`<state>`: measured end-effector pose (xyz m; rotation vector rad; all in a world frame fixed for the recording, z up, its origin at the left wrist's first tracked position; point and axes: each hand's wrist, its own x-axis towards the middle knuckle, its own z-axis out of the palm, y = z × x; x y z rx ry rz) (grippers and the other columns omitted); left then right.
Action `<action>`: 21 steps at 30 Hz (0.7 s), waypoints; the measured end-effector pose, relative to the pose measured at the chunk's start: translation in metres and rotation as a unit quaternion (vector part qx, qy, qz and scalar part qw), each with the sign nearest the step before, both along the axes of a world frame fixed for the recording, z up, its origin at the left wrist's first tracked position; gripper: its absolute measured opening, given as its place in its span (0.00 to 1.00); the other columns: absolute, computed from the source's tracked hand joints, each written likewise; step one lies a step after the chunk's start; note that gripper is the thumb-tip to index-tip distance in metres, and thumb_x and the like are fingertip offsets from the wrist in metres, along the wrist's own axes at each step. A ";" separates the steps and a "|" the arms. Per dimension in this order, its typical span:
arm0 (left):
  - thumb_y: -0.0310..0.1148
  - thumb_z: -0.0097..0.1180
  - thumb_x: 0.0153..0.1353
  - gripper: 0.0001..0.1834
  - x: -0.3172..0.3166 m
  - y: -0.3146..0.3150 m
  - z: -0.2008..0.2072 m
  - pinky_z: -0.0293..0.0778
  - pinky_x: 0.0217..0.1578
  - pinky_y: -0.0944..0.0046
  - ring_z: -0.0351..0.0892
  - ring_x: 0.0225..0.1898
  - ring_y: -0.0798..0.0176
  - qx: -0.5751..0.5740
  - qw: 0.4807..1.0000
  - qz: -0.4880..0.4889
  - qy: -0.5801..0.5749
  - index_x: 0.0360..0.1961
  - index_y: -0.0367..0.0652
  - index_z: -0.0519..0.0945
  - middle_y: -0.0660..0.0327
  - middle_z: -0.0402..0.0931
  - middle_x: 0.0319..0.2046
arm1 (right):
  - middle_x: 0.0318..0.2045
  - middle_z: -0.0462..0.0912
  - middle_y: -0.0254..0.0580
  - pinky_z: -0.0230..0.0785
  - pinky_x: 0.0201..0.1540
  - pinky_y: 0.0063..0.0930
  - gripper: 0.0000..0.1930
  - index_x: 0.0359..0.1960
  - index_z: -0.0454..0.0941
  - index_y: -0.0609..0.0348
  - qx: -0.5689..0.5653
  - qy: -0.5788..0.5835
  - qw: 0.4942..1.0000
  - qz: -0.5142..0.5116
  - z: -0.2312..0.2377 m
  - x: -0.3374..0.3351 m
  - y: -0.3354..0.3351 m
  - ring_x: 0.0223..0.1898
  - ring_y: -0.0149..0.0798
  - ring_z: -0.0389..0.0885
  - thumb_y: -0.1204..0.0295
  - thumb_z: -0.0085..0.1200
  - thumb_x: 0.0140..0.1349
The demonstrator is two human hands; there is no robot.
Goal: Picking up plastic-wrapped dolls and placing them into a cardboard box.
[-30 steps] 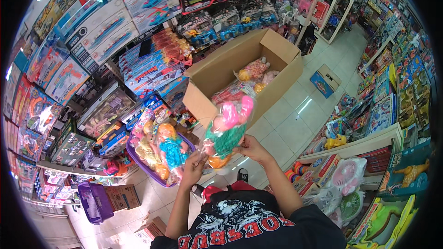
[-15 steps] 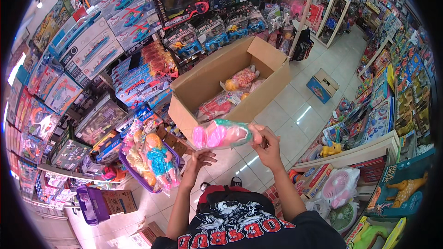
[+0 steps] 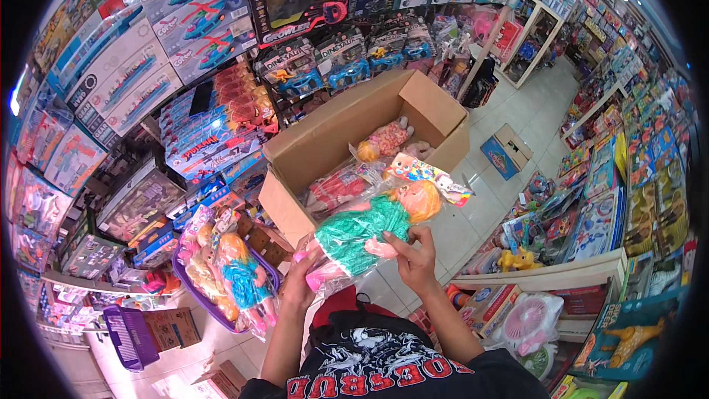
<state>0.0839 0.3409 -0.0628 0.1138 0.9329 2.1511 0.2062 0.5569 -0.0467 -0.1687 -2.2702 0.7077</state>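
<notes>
Between my hands is a doll [image 3: 358,230] in a green dress, wrapped in clear plastic with a colourful header card at its blonde head. My left hand [image 3: 301,279] grips the doll by its pink-shod feet. On its other side, near the arm, my right hand [image 3: 415,257] pinches the wrapper with closed fingers. Just beyond stands an open cardboard box [image 3: 310,140]. Inside it lie more wrapped dolls, one in pink [image 3: 388,138] and one in red [image 3: 336,191]. Left of me a purple basket [image 3: 193,288] holds several dolls, with a blue-dressed doll [image 3: 245,277] on top.
Shelves of boxed toys curve around the left and far side. A second purple basket [image 3: 129,340] stands on the floor at lower left. A small blue-and-brown carton [image 3: 504,153] sits in the aisle. To the right are a wrapped pink fan [image 3: 528,318] and a shelf edge [image 3: 546,270].
The green-dressed doll has been turned over and lowered toward me, so its front, head and header card now show. My left hand has closed on its feet.
</notes>
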 end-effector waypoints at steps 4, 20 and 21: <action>0.25 0.52 0.60 0.28 -0.039 0.008 -0.004 0.73 0.55 0.56 0.73 0.55 0.55 0.005 0.997 0.075 -0.019 0.62 0.39 0.62 0.52 0.69 0.55 | 0.38 0.69 0.45 0.68 0.42 0.31 0.23 0.50 0.81 0.49 -0.091 -0.023 0.995 0.038 0.009 -0.047 0.008 0.40 0.43 0.72 0.84 0.55 0.51; 0.22 0.51 0.40 0.29 -0.138 0.027 -0.017 0.76 0.46 0.65 0.78 0.42 0.61 -0.030 0.994 0.104 0.010 0.51 0.35 0.71 0.55 0.76 0.43 | 0.55 0.73 0.50 0.60 0.60 0.37 0.25 0.59 0.68 0.65 -0.223 -0.099 0.958 -0.153 0.001 -0.151 0.137 0.57 0.44 0.71 0.62 0.52 0.65; 0.23 0.51 0.40 0.30 -0.137 0.032 -0.019 0.75 0.45 0.66 0.78 0.42 0.62 -0.046 0.994 0.094 0.020 0.51 0.36 0.71 0.55 0.76 0.42 | 0.55 0.74 0.51 0.60 0.61 0.35 0.25 0.58 0.68 0.67 -0.320 -0.146 0.931 -0.101 -0.003 -0.155 0.152 0.58 0.45 0.71 0.60 0.49 0.67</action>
